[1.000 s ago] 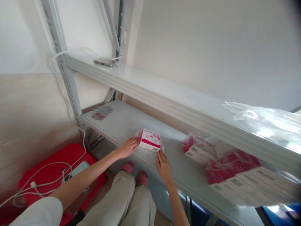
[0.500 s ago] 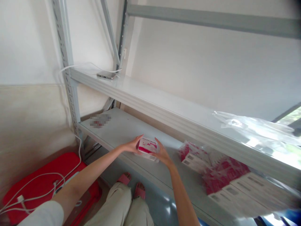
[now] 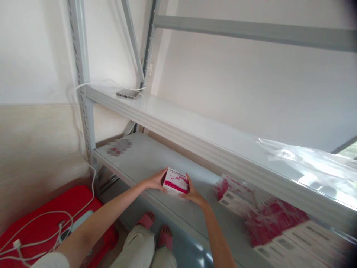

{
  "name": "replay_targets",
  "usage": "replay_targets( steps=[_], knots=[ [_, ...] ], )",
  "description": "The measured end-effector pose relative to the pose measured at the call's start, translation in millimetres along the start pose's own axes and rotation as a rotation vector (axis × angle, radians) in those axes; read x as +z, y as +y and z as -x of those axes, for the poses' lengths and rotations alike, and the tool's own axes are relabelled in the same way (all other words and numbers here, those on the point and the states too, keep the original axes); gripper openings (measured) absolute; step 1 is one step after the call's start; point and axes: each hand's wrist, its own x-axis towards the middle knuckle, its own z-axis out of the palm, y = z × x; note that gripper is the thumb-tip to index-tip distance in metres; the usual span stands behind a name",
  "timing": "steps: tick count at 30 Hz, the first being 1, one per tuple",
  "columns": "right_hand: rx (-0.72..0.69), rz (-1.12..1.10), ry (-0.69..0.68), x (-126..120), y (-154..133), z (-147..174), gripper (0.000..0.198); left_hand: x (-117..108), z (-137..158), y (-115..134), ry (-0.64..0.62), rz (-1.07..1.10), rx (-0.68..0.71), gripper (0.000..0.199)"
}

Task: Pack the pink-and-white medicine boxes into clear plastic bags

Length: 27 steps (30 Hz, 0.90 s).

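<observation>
A small white and magenta printed box [image 3: 176,180] is between my two hands, over the lower shelf [image 3: 147,156] near its front edge. My left hand [image 3: 157,181] grips its left side, thumb and fingers bent against it. On the right side, my right hand [image 3: 193,192] presses with its fingers curled round the edge. Clear plastic seems to show beneath the box; whether the box rests on the shelf I cannot tell. To the right, several similar magenta and white boxes [image 3: 279,219] lie in clear plastic wrap on the same shelf.
An upper shelf [image 3: 178,115] runs just above and beyond my hands. It carries a phone [image 3: 127,93] with a white cable and a clear plastic bag [image 3: 304,160]. At lower left sits a red plastic stool or bin [image 3: 80,197] with cables on it. A metal upright [image 3: 80,56] stands at left.
The view has tilted slightly, so the shelves appear a little lower. My hands stay on the box, whose printed top now shows more fully.
</observation>
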Motion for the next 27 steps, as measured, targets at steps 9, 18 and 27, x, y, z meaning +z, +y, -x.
replay_targets(
  steps=[9,18,27],
  knots=[
    [0.081,-0.131,-0.041,-4.7,-27.4,24.5,0.107,-13.0,3.5,43.3,0.010,0.131,-0.026,0.139],
    [-0.033,0.001,0.000,-16.0,-21.3,49.2,0.116,-14.9,7.0,102.8,0.083,0.017,0.076,0.116],
    [-0.044,-0.082,0.017,-20.5,-43.9,60.6,0.137,-1.8,-3.6,104.1,0.280,0.409,0.197,0.097]
  ],
)
